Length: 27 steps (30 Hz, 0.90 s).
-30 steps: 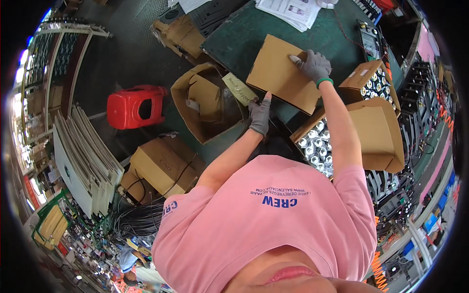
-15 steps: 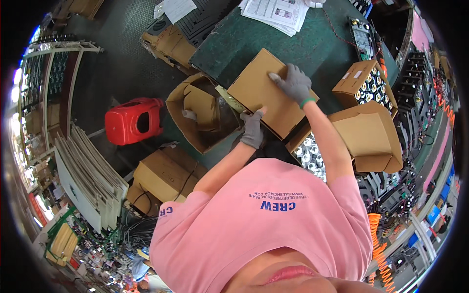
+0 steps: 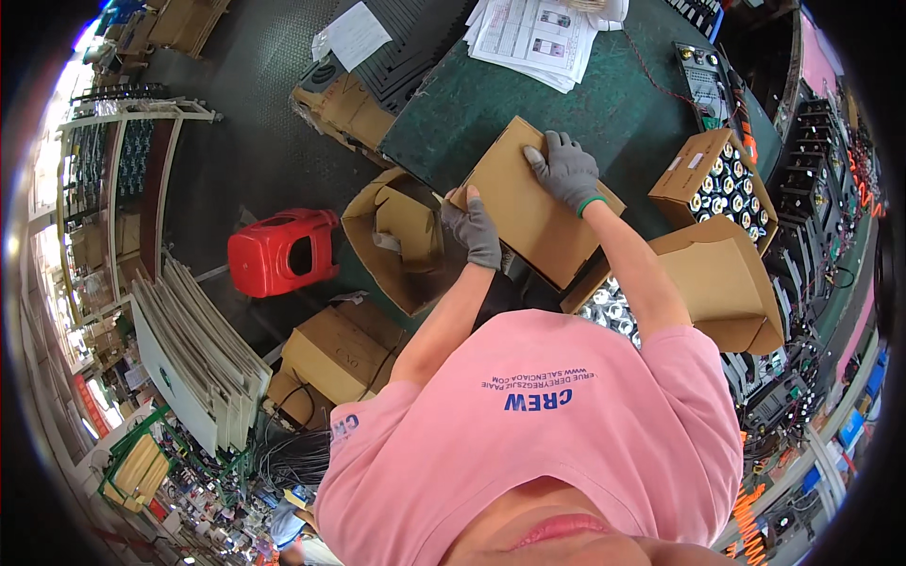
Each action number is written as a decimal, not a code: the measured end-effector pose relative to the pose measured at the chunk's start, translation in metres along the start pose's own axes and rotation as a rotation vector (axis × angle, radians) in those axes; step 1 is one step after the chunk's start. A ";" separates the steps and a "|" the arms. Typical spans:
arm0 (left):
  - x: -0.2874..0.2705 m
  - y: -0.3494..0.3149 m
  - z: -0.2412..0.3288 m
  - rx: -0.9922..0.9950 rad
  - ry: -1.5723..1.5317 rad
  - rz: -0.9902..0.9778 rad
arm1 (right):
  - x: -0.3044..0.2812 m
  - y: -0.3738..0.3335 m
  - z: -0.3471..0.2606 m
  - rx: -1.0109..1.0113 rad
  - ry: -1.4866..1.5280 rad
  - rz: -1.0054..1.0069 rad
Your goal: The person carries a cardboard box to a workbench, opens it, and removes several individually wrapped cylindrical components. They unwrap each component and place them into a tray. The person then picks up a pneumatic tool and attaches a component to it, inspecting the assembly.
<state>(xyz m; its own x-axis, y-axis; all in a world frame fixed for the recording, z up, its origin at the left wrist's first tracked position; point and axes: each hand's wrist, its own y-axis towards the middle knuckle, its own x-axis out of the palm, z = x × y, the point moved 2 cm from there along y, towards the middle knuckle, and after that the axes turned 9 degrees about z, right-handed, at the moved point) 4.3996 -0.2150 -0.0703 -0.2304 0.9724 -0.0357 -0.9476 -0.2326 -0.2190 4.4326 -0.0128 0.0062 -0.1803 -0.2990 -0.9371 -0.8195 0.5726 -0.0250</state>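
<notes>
A closed brown cardboard box (image 3: 528,212) lies before me at the near edge of the green-topped table. My left hand (image 3: 474,231), in a grey glove with a bare thumb tip, grips the box's left edge near its left corner; its fingers are partly hidden at the side. Across the far right part of the box top, my right hand (image 3: 568,174) rests flat in a grey glove with a green cuff, fingers stretched out and thumb apart. Below the box, an open carton holds shiny silver parts (image 3: 609,309), partly covered by my right forearm.
To the right stands a carton of black-and-white cylindrical parts (image 3: 729,189), with a raised cardboard flap (image 3: 713,278) nearer me. Left are an open carton (image 3: 368,222) with cardboard inside and a red plastic stool (image 3: 281,255). Papers (image 3: 533,42) lie at the table's far side.
My left hand has slid along the box's left edge toward its left corner. The right hand stays on the box top. The whole view has shifted slightly right and down.
</notes>
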 end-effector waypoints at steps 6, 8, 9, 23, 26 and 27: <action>0.016 -0.037 0.089 -0.316 -0.224 -0.118 | -0.002 0.023 0.027 0.123 0.130 -0.181; 0.014 -0.048 0.076 -0.311 -0.177 -0.030 | -0.004 0.028 0.023 0.145 0.134 -0.204; 0.009 -0.048 0.055 -0.387 -0.167 -0.084 | -0.006 0.026 0.017 0.141 0.133 -0.191; 0.114 -0.012 0.239 1.112 0.667 -0.706 | 0.000 0.029 0.025 0.796 1.607 0.196; 0.139 -0.018 0.221 1.567 1.012 -0.829 | 0.020 -0.003 0.042 0.505 1.205 0.164; 0.135 -0.019 0.206 1.670 1.069 -0.915 | 0.032 -0.023 0.044 0.481 1.040 0.215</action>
<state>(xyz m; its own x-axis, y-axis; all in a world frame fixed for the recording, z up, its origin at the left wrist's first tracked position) 4.3409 -0.0823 0.1297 -0.1139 0.2938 -0.9490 -0.0940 0.9478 0.3047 4.4695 -0.0016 -0.0384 -0.8325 -0.5142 -0.2063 -0.4669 0.8515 -0.2386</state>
